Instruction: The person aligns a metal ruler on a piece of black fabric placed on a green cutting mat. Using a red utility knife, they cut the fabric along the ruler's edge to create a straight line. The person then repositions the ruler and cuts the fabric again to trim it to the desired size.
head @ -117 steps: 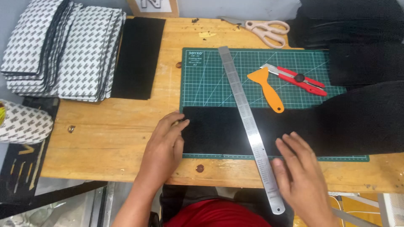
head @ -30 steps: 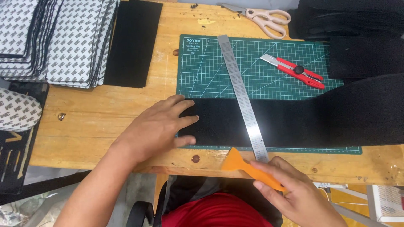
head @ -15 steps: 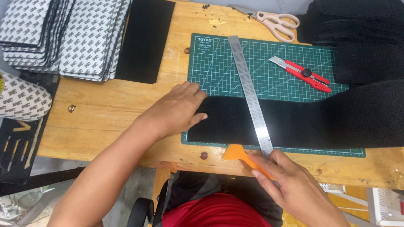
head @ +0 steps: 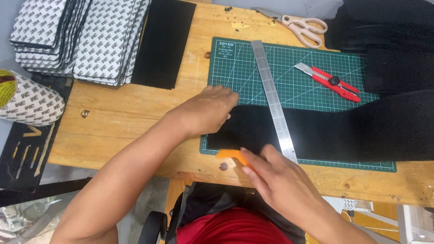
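Note:
A wide black strip point(head: 325, 129) lies across the green cutting mat point(head: 289, 77), running off to the right. My left hand point(head: 210, 110) rests flat on the strip's left end, fingers together. An orange scraper point(head: 231, 156) sits at the mat's near edge, gripped by my right hand point(head: 275, 174), its blade touching the strip's near left part. A steel ruler point(head: 273, 97) lies slanted across mat and strip, just right of both hands.
A red utility knife point(head: 330, 81) rests on the mat's far right. Scissors point(head: 298, 22) lie at the table's back edge. Stacks of patterned sheets point(head: 77, 40) and a black piece point(head: 163, 43) sit far left. Black material is piled at far right point(head: 389, 40).
My right hand picked the orange scraper off the mat and brought it to the near edge, then slid it left onto the strip. My left hand shifted slightly right along the strip's end.

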